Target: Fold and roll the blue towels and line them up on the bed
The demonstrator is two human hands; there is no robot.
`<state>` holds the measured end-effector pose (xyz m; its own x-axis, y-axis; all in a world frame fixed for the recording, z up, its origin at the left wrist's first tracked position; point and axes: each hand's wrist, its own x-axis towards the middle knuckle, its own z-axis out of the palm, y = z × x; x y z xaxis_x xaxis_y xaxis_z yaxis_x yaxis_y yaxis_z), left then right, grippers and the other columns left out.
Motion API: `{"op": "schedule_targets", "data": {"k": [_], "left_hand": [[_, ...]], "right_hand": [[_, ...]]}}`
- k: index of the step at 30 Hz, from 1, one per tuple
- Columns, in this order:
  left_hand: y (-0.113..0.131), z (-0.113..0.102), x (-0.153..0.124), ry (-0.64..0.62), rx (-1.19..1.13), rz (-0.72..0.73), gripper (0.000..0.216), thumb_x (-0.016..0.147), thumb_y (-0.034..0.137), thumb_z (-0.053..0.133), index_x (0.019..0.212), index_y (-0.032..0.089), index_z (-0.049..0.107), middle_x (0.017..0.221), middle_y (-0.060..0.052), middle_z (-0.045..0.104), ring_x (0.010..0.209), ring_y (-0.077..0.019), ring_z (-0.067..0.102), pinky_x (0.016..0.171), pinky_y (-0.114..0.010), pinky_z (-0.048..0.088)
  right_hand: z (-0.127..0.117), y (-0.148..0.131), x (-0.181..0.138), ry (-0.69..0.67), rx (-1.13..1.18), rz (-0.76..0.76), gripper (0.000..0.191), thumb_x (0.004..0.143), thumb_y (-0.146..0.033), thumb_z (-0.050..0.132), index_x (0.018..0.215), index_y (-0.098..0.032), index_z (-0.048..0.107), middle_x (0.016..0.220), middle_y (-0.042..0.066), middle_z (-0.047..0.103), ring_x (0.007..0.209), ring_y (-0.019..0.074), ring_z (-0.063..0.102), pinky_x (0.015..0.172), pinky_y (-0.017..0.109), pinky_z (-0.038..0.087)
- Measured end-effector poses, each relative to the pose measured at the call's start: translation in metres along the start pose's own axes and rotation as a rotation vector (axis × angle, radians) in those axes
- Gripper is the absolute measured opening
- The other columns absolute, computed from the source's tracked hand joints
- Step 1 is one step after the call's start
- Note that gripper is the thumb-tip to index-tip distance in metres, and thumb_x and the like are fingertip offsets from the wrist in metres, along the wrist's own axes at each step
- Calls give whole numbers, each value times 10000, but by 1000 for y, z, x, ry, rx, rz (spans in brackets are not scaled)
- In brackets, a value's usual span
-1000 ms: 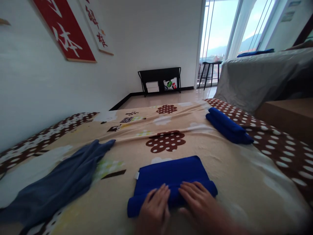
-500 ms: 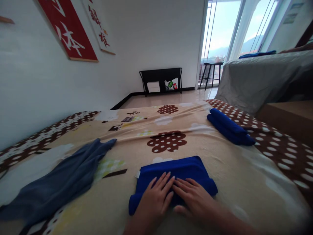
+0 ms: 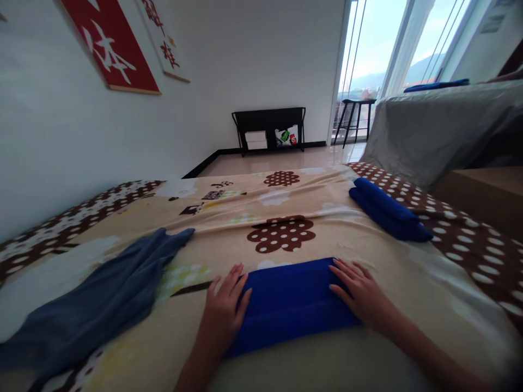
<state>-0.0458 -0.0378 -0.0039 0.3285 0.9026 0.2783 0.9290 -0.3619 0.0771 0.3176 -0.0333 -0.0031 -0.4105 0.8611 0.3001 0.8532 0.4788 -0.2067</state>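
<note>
A blue folded cloth (image 3: 292, 305) lies on the patterned blanket (image 3: 286, 354) in front of me, with a crease running across it. My left hand (image 3: 224, 305) rests at its left edge, fingers stretched and somewhat apart, covering the corner there. On the opposite side, my right hand (image 3: 363, 294) touches the upper right edge with its fingers spread. Neither hand grips the cloth. A second blue folded cloth (image 3: 388, 209) lies farther off to the right. To my left, a grey-blue garment (image 3: 102, 294) is laid out with wrinkles.
A black rack (image 3: 269, 117) with white boxes (image 3: 256, 140) stands against the far wall. At the right are a table with a grey cover (image 3: 417, 130), a blue cloth on it, and part of a person's arm. A dark stool (image 3: 353, 120) stands near the window.
My hands have moved apart from the cloth's middle to its left and right edges. The rolled near edge of the cloth now lies flatter.
</note>
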Motion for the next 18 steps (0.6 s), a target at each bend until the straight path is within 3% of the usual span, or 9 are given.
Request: {"op": "schedule_targets", "data": {"k": [4, 7, 10, 13, 18], "left_hand": [[8, -7, -1, 133, 49, 27, 503, 905, 357, 484, 1395, 245, 502, 1342, -114, 603, 1304, -261, 499, 1106, -469, 348], [10, -2, -16, 206, 79, 44, 480, 862, 289, 521, 1338, 237, 551, 1230, -114, 656, 1207, -274, 563, 1055, -457, 391], [12, 2, -39, 261, 101, 90, 459, 804, 176, 528, 1254, 235, 602, 1096, -92, 697, 1071, -260, 623, 982, -421, 434], [13, -6, -52, 272, 139, 144, 470, 737, 64, 499, 1163, 214, 627, 987, -61, 714, 914, -221, 658, 883, -377, 464], [6, -28, -55, 81, 148, 153, 478, 719, 39, 463, 1123, 219, 644, 971, -35, 740, 829, -194, 676, 808, -339, 496]], "right_hand": [[-13, -5, -46, 160, -107, -244, 453, 934, -305, 552, 1387, -306, 525, 1333, 9, 616, 1205, 216, 596, 1044, 400, 380], [0, 2, -67, 216, -172, -354, 575, 839, -140, 522, 1400, -263, 501, 1301, 0, 639, 1133, 183, 637, 950, 335, 406], [17, 6, -61, 220, -150, -276, 624, 762, -52, 462, 1349, -251, 531, 1273, 16, 657, 1121, 184, 639, 947, 343, 394], [14, 0, -42, 176, -50, -179, 531, 733, -53, 454, 1207, -235, 610, 1139, 53, 701, 1043, 215, 652, 968, 402, 393], [-15, -16, -35, 3, 64, -106, 382, 752, -74, 469, 1065, -222, 632, 935, 35, 685, 891, 198, 641, 979, 453, 406]]}}
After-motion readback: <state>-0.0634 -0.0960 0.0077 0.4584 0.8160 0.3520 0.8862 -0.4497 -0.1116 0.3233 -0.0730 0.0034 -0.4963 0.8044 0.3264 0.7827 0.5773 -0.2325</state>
